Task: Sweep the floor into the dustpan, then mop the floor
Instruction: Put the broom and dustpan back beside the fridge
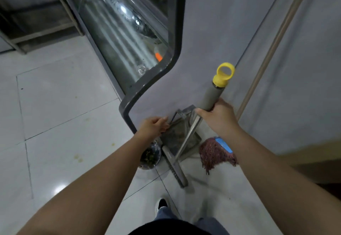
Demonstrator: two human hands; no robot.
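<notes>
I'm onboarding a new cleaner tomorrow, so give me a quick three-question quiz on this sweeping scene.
1. True or false: the right hand grips a handle with a yellow hanging loop.
2. What is the left hand holding? A) the mop B) the dustpan's wire handle C) a bucket
3. Fill in: the reddish mop head lies on the floor to the ____ of the dustpan.

Key: 1 true; 2 B; 3 right
</notes>
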